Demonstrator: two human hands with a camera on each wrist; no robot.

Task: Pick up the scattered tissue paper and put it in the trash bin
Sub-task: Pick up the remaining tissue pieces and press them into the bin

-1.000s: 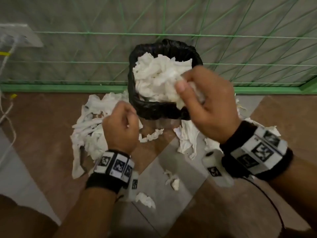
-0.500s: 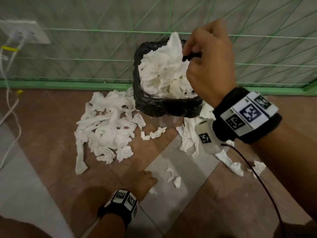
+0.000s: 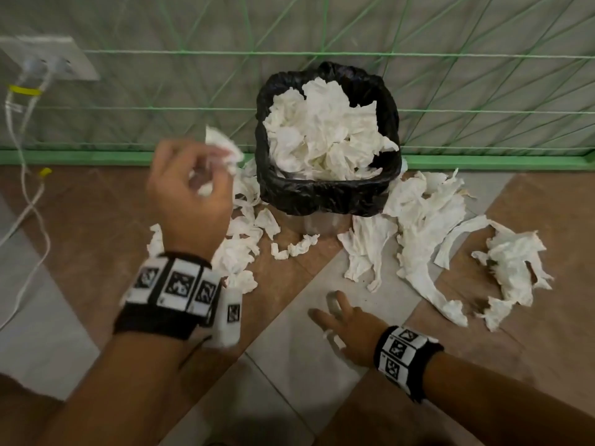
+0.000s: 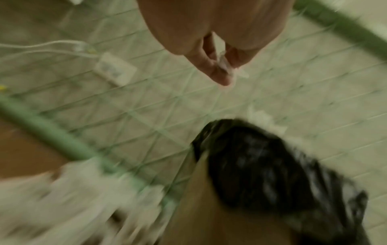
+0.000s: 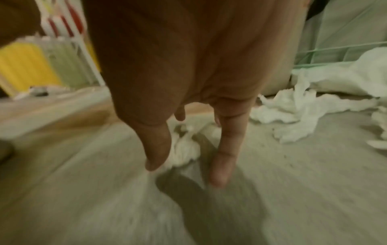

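The trash bin (image 3: 325, 194), lined with a black bag, stands against the green netting and is heaped with white tissue (image 3: 322, 130). My left hand (image 3: 209, 175) is raised just left of the bin and pinches a crumpled tissue piece (image 3: 222, 146); the blurred left wrist view shows the left hand (image 4: 222, 69) with a tissue shred (image 4: 227, 66) between thumb and finger. My right hand (image 3: 341, 313) is low over the grey floor tile, fingers straight. In the right wrist view the right hand (image 5: 184, 172) straddles a small tissue scrap (image 5: 184, 147). Scattered tissue (image 3: 421, 220) lies right of the bin, and a tissue pile (image 3: 241, 246) lies to its left.
A wall socket (image 3: 48, 59) with white cables (image 3: 22, 188) hangs at the far left. A green base rail (image 3: 128, 157) runs along the netting behind the bin. A crumpled tissue wad (image 3: 512, 262) lies at the far right. A yellow and white object (image 5: 31, 66) stands behind my right hand.
My left hand has come up from the floor with tissue to beside the bin. My right hand has dropped from the bin's top to the scraps on the grey tile.
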